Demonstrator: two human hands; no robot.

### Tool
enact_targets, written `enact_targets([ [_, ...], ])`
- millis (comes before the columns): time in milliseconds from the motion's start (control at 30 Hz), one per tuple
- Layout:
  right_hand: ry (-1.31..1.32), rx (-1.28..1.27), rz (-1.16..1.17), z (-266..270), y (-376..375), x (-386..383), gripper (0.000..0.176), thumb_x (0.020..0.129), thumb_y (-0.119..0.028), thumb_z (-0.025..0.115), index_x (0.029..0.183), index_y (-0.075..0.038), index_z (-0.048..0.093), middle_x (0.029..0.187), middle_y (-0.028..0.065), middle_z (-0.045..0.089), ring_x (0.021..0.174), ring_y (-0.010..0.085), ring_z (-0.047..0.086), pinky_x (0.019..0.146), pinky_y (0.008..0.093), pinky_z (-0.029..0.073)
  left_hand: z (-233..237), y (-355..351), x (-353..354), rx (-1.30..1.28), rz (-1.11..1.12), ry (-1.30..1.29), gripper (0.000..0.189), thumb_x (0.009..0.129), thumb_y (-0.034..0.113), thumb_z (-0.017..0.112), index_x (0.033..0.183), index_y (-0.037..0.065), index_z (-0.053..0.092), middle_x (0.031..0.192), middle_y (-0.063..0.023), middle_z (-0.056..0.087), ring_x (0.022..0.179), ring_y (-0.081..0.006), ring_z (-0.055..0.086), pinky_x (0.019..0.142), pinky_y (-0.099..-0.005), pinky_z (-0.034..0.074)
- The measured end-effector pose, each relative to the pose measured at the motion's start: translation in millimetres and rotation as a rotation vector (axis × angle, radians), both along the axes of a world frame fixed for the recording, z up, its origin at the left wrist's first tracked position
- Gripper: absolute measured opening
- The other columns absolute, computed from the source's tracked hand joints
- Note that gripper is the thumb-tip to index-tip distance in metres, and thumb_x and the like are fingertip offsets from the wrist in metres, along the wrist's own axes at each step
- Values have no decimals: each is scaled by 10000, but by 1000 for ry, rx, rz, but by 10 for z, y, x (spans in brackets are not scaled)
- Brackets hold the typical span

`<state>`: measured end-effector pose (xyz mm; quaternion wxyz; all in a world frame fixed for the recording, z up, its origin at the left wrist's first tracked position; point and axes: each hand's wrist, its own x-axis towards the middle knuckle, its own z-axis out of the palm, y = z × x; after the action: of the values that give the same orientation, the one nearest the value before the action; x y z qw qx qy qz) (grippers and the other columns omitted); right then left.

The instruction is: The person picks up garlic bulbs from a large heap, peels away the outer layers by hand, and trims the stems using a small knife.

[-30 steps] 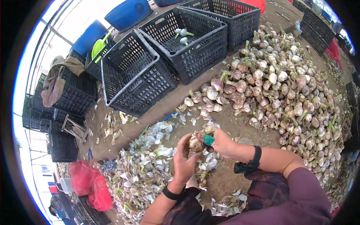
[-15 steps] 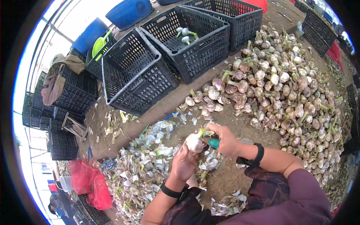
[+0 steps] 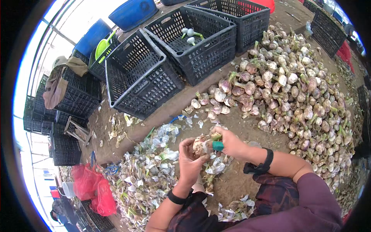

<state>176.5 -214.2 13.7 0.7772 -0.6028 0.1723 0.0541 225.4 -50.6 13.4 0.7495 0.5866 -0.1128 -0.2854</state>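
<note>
Purple-white garlic lies in a big heap on the dirt floor. Black plastic crates stand just beyond its far left edge, and a pile of pale skins and cut stalks spreads to its near left. Just off the heap's near-left edge, the left hand is curled around a single garlic bulb, gripping it from below, while the right hand is closed on a green-handled tool set against that bulb's right side, its blade hidden.
</note>
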Motion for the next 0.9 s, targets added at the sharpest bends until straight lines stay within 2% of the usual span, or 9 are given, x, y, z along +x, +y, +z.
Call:
enact_targets([
  [67,-172,-226,-28,-262,59,18,176,839,-116,629,931,-4,529,796,58,602,716,93,548,575,276,456,39,-25,-44,64,12,-123,600,681,-78,678,1177,70,374,1125,-61,460,1082,-181,493,919,-310,445],
  [200,-159,-116,-31,-151,52,-1,160,821,-69,616,935,-1,526,786,70,597,702,103,534,599,289,454,139,-8,-24,96,-13,-105,577,710,-41,667,1195,70,374,1150,-65,459,1077,-193,501,910,-323,451],
  [300,-259,-231,-27,-72,17,-43,154,809,-32,600,942,-1,528,772,73,592,698,106,521,616,288,446,25,49,15,-60,16,266,559,767,83,676,1218,48,348,1144,-90,483,1058,-188,514,884,-337,471],
  [333,-278,-256,-26,-15,-7,-55,151,807,-18,592,944,-1,530,769,73,590,702,106,517,625,285,443,24,48,14,-111,-39,321,556,829,239,636,1263,43,349,1198,-103,487,1080,-211,523,884,-344,469],
  [433,-342,-271,-30,36,-28,-83,130,811,6,567,937,-2,536,755,70,582,715,103,503,646,275,434,73,47,15,-265,-83,593,559,852,283,604,1293,43,358,1240,-108,483,1099,-237,527,891,-357,466],
  [467,-364,-266,-34,47,-36,-92,122,814,12,560,933,-3,539,750,69,579,720,101,498,652,272,431,-1,83,41,-212,-163,559,519,916,354,478,1343,84,360,1320,-102,452,1169,-263,484,995,-402,389],
  [567,-244,-241,26,131,-91,-125,105,811,24,550,913,3,540,749,74,570,742,101,490,682,268,427,43,48,30,-175,-148,622,563,876,313,564,1336,64,358,1308,-98,460,1159,-258,493,991,-418,397],
  [667,-382,-369,116,107,-142,-146,95,812,17,557,902,-15,552,751,55,575,734,88,477,671,262,420,47,26,-16,-136,-136,499,631,815,235,656,1335,46,353,1304,-100,462,1167,-262,487,976,-441,411],
  [900,-201,71,-184,28,-398,-138,84,836,-2,556,906,-47,564,755,1,580,686,78,512,599,244,422,109,89,-21,-242,-253,473,753,744,197,730,1352,19,323,1278,-124,475,1169,-295,493,945,-452,444],
])
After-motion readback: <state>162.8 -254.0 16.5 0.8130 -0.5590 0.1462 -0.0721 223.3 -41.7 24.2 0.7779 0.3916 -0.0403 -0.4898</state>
